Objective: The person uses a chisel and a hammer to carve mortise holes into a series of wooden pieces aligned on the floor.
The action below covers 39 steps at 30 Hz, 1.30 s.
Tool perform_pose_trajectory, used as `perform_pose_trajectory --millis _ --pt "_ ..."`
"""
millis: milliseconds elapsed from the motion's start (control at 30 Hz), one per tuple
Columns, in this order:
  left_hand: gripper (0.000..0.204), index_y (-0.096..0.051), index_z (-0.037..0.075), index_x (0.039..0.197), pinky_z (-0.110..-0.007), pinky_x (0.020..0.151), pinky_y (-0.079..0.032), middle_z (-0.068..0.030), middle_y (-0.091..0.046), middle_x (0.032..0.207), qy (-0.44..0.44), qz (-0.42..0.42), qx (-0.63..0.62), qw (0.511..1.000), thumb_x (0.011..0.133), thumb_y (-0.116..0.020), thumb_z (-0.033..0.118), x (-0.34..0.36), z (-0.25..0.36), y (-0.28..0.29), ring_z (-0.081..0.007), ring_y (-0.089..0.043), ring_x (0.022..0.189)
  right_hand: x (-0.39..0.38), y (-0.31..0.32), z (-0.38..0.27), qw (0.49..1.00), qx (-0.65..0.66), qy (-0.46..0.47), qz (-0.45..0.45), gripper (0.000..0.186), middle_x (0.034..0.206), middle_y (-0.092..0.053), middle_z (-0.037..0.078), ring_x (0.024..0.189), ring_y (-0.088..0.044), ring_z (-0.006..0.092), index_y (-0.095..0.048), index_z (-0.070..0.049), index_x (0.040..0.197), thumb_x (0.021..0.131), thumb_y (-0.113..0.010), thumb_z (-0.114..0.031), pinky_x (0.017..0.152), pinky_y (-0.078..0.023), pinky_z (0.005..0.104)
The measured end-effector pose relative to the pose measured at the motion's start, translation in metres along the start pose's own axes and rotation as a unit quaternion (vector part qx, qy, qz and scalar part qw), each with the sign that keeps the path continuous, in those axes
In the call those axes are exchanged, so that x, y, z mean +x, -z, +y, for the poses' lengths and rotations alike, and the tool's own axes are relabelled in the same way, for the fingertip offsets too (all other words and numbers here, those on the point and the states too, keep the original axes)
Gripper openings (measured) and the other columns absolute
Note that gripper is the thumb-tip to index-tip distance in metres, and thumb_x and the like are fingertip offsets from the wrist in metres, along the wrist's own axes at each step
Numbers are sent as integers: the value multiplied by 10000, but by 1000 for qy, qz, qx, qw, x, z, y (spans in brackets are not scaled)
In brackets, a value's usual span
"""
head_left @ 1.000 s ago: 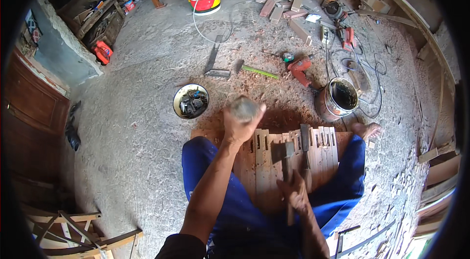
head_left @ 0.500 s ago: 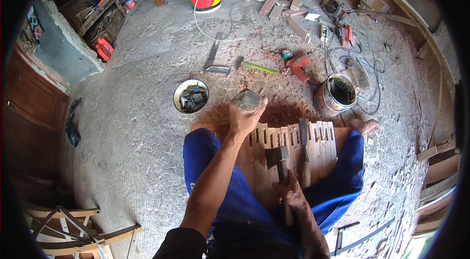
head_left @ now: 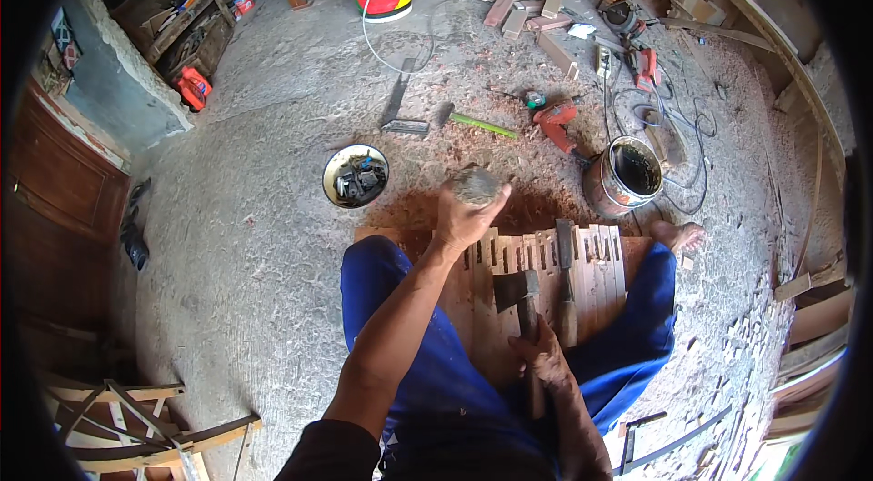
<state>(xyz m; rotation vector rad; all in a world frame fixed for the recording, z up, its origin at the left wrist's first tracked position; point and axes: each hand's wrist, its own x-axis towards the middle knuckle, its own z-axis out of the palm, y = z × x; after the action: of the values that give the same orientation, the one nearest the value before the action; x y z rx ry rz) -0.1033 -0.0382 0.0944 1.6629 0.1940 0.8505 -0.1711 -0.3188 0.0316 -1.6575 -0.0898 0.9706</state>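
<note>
My left hand (head_left: pixel 466 219) is raised over the far edge of the slats, closed round a rough, rounded grey-brown block (head_left: pixel 476 185). Whether it is stone or wood I cannot tell. Lower down, my right hand (head_left: pixel 542 355) grips the wooden handle of a hatchet (head_left: pixel 527 315), whose dark head lies over the slats. Beside the hatchet, a chisel (head_left: pixel 566 295) with a wooden handle rests on them. The wooden slats (head_left: pixel 482 299), with slots cut near their far ends, lie side by side between my blue-trousered legs.
Beyond the slats are a pail of dark metal parts (head_left: pixel 356 176), a green-handled hammer (head_left: pixel 482 125), a try square (head_left: pixel 400 113), a red drill (head_left: pixel 556 125) and a dark-stained bucket (head_left: pixel 623 176). Cables (head_left: pixel 668 117) loop at the right. Wood offcuts (head_left: pixel 523 13) lie farther back.
My left hand has shifted slightly right with the rough block in it. The right hand and the hatchet stay nearly where they were.
</note>
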Motion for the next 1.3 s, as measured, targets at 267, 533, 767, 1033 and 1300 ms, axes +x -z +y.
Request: perform_pose_trajectory --millis 267,533,767,1033,1300 --pt "220 -621 41 703 -350 506 -422 -23 -568 599 -62 16 46 997 880 -737 101 -8 -11 14 -153 -527 519 -12 -19 -28 990 -43 115 62 668 714 -604 63 517 -577 136 -380 79 1405 867 -722 -122 456 -493 294" --pt "121 -658 48 830 -366 707 -528 -46 -695 780 -216 11 212 953 827 -759 114 -19 -11 14 -225 -675 708 -52 -25 -183 782 -309 508 186 784 879 -664 190 599 -654 316 -267 -37 1536 844 -630 25 539 -539 411" --pt "193 -677 57 934 -391 785 -522 -60 -695 852 -215 -45 178 959 760 -758 70 -19 -8 15 -249 -677 820 -21 -29 -171 765 -561 306 83 843 1010 -640 295 759 -678 441 -247 -104 1553 812 -642 -33 671 -549 550" --pt "247 -651 28 934 -345 711 -525 -48 -676 855 -59 -20 -82 995 767 -820 94 -13 -10 -2 -178 -649 766 -54 -16 -201 824 -391 402 79 816 696 -628 111 552 -636 256 -310 -108 1537 783 -602 6 495 -530 381" --pt "273 -636 42 948 -360 719 -533 -56 -690 875 -187 18 126 974 755 -822 90 -31 -21 -2 -203 -662 771 -38 -18 -217 825 -206 507 139 502 809 -653 199 619 -668 280 -384 84 1382 937 -533 -97 534 -553 407"
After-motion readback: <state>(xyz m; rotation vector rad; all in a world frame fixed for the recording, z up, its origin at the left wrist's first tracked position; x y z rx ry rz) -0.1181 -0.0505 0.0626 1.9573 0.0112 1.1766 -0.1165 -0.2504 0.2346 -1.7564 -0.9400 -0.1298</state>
